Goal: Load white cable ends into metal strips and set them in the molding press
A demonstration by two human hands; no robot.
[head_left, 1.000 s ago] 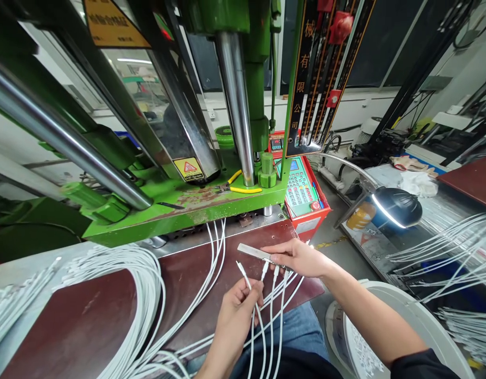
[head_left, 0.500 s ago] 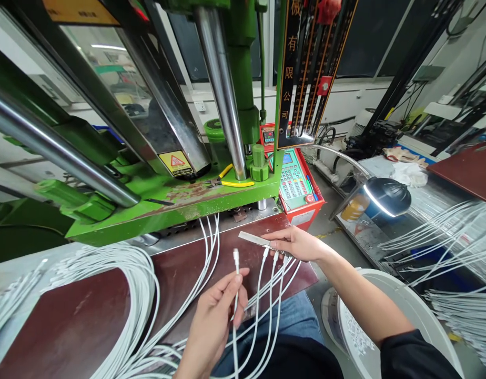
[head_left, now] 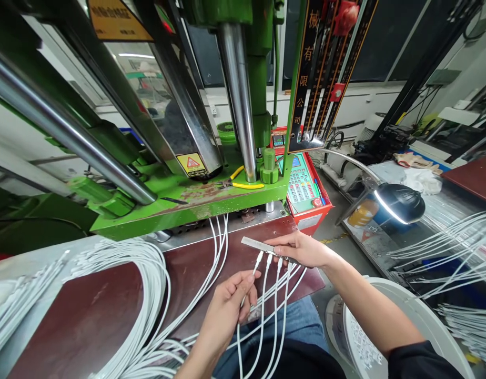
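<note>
A white cable [head_left: 249,287] is pinched in the left hand [head_left: 231,302], its plug raised toward the metal strip [head_left: 256,245]. Just beyond, that strip is gripped by the right hand [head_left: 302,249]; three plugged cables [head_left: 276,284] hang beneath it.

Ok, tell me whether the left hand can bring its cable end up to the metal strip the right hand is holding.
Probably yes. The left hand pinches a white cable whose tip sits just below the bare end of the metal strip held by the right hand. Only open brown worktop lies between, and three cables already hang from the strip.
</note>
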